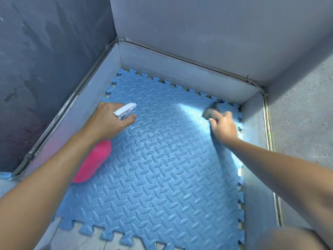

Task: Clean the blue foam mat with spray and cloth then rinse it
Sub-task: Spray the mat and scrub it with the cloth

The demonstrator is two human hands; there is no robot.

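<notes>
Blue mat (162, 177) flat on floor, in walled corner. Left hand (106, 121) grips pink spray bottle (93, 163), fingers (132, 117) curled round neck. Right hand (223, 125) clutches grey cloth (210, 111), pressed on mat's far right corner. Judged: wiping barely begun; dark scribbles mid-mat; rinse not yet done.

The left forearm (54, 168) and right forearm (279, 159) are seen bare from the wrists to the frame's edge. The left hand (106, 120) and right hand (223, 126) are likewise bare. A blurred bare limb (288, 239) is glimpsed at the lower right.
</notes>
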